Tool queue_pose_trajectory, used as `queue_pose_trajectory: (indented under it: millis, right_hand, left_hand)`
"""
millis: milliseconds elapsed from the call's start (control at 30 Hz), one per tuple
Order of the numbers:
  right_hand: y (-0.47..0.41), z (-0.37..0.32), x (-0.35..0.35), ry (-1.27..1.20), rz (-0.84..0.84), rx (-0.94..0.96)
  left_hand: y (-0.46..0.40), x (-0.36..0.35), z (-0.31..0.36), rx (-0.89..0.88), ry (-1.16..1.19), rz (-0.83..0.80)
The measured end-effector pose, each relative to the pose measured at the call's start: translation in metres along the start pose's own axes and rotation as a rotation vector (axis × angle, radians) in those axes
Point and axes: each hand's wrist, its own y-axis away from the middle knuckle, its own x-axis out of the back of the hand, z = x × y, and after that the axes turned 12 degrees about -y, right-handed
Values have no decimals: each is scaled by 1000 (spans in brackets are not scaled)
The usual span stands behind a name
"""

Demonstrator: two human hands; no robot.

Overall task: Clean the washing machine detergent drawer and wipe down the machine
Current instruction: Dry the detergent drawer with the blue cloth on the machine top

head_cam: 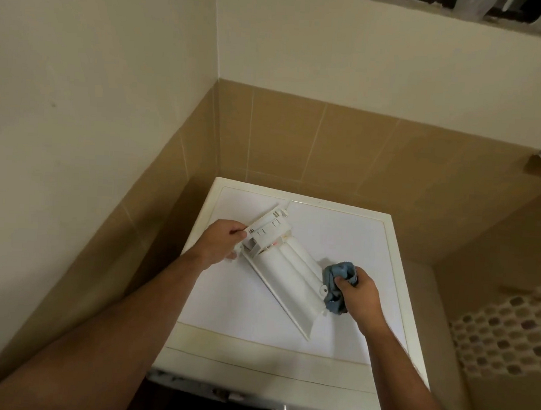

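The detergent drawer lies out of its slot on the flat white top of the washing machine, set diagonally: its narrow end with the clips and small compartments points to the far left, and its wide front panel points to the near right, close to the near part of the lid. Its rounded white underside or side faces up, so the compartments are mostly hidden.

The left hand grips the drawer at its far-left end, fingers curled round the edge of the plastic frame with the thumb on the upper side, steadying it against the machine top.

The right hand is closed tightly round a bunched blue cloth, the fingers wrapped over the fabric and the thumb pressed into it. The cloth sits at the right side of the drawer, touching its edge near a small round tab close to the front panel. Folds of the cloth stick out above and below the fist.

The machine stands in a corner, with tan tiles on the lower walls behind and to the left, and cream painted wall above them. A mosaic of small round tiles shows at the right.
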Motion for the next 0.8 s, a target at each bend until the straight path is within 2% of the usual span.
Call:
queue_pose_trajectory:
  millis: [100, 233, 333, 400, 533, 600, 800]
  right_hand:
    - [1, -11, 1, -145, -26, -9]
    - [6, -41, -1, -417, -88, -7]
    - [-4, -67, 0, -642, -195, -59]
    - [-14, -82, 3, -757, -156, -119]
    - [-27, -103, 11, -869, -151, -216]
    - [-32, -111, 15, -835, -173, -244]
    - [-38, -130, 20, -843, -63, -129]
  left_hand:
    - [-4, 3, 17, -79, 9, 100]
    - [-8, 5, 40, -257, -260, 219]
    - [-7, 0, 59, -348, -300, 259]
    - [-6, -3, 70, -417, -320, 263]
    - [-4, -2, 83, -521, -374, 268]
    - [-1, 0, 87, -581, -399, 284]
    - [3, 16, 99, -742, -406, 264]
